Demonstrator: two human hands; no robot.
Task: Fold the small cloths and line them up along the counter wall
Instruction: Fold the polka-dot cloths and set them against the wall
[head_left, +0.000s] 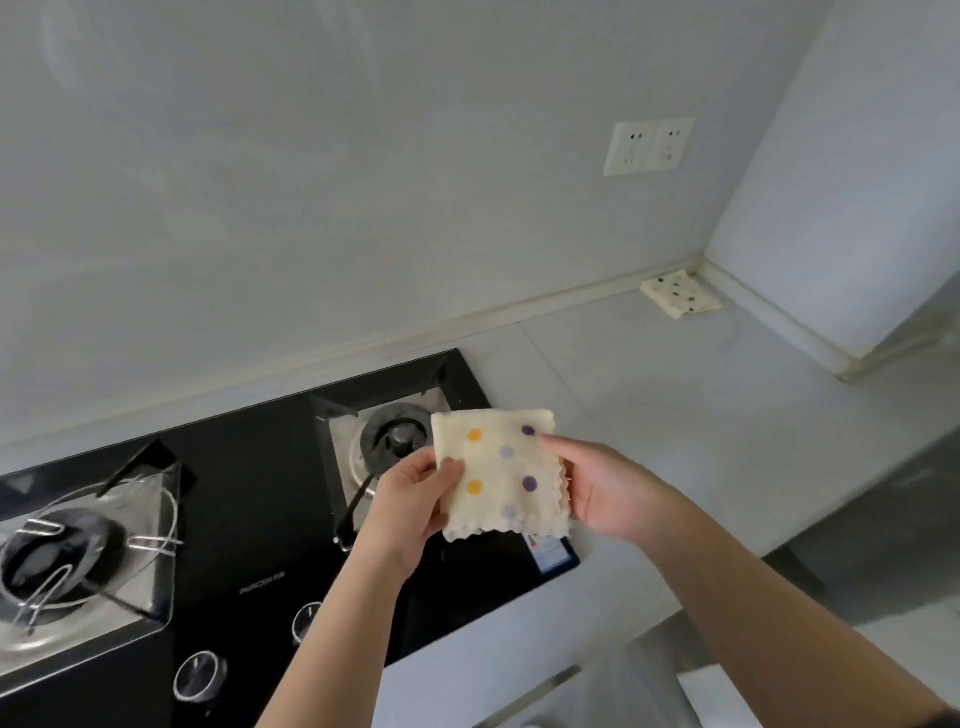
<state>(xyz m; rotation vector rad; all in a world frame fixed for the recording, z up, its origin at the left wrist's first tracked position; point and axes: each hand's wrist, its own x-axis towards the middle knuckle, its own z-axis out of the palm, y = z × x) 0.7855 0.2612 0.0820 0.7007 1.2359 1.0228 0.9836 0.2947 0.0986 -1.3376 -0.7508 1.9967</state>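
Note:
A small cream cloth (498, 473) with orange and purple dots is held up in the air over the right edge of the black stove, folded into a rough square. My left hand (410, 499) pinches its left edge with the thumb on the front. My right hand (602, 483) grips its right edge, fingers behind the cloth. A second folded cream cloth (680, 293) with dark dots lies on the counter in the far right corner, against the wall.
A black glass gas stove (249, 519) with two burners and front knobs fills the left of the counter (675, 415). A double socket (649, 145) sits on the back wall. A boxed wall column (831, 208) juts out at the right.

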